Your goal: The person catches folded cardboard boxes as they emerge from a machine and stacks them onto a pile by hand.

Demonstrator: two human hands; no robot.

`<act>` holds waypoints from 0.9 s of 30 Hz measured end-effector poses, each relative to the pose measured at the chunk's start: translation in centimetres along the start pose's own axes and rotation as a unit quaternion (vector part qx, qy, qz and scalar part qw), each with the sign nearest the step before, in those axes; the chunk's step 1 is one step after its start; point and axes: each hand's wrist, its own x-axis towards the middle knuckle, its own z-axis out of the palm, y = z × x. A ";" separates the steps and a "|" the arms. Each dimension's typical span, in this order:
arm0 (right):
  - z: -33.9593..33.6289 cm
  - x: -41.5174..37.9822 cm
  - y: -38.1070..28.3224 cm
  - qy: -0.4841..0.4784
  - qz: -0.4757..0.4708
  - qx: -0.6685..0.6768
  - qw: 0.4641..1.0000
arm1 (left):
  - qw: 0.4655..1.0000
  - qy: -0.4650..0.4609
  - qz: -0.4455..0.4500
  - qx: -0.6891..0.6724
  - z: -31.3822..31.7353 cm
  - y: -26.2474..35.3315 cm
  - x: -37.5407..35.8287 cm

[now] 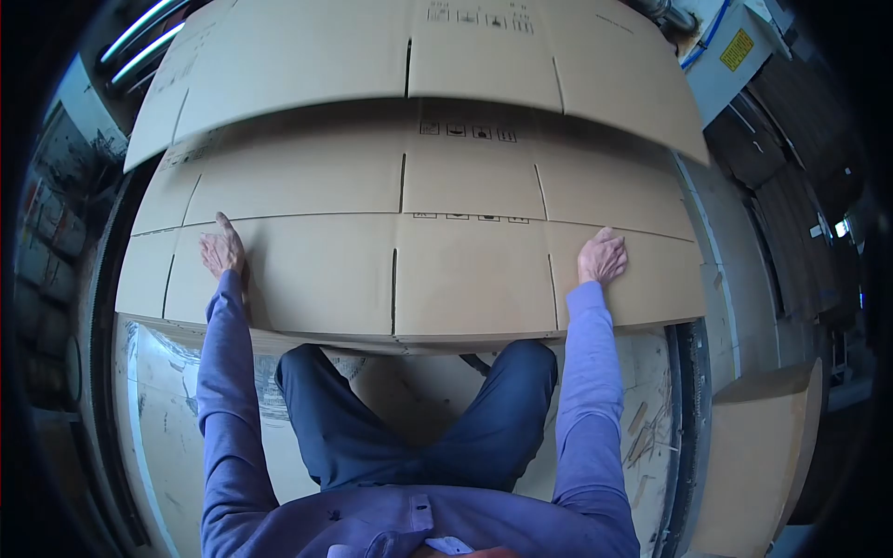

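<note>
A wide scored cardboard sheet point(474, 279) lies across the front of a stack, with slots cut into it and its near edge above my knees. My left hand point(223, 249) rests on its left part near the far edge, thumb stretched forward and fingers slightly bent. Near the same edge on the right, my right hand point(603, 257) is closed, its fingers curled at the cardboard; the fingertips are hidden. Behind lies a second printed cardboard sheet point(307, 177). Above that, another cardboard sheet point(307, 60) is raised, a dark gap below it.
A cardboard piece point(753, 456) leans at the lower right beside a dark rail point(686, 437). Wood scraps point(640, 432) lie on the floor. A dark rail point(98, 372) runs along the left. Machine parts with a yellow label point(737, 50) stand at the upper right.
</note>
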 end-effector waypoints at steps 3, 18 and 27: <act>-0.3 0.1 0.1 0.004 0.027 0.024 0.999 | 0.999 -0.025 -0.029 -0.020 -1.1 0.7 -0.5; 0.2 0.4 -0.1 -0.034 0.015 -0.110 0.993 | 0.986 -0.060 0.014 0.155 2.1 -1.0 1.1; 0.3 1.2 -1.2 -0.039 -0.006 -0.081 0.996 | 0.985 -0.073 0.020 0.157 1.8 0.3 0.7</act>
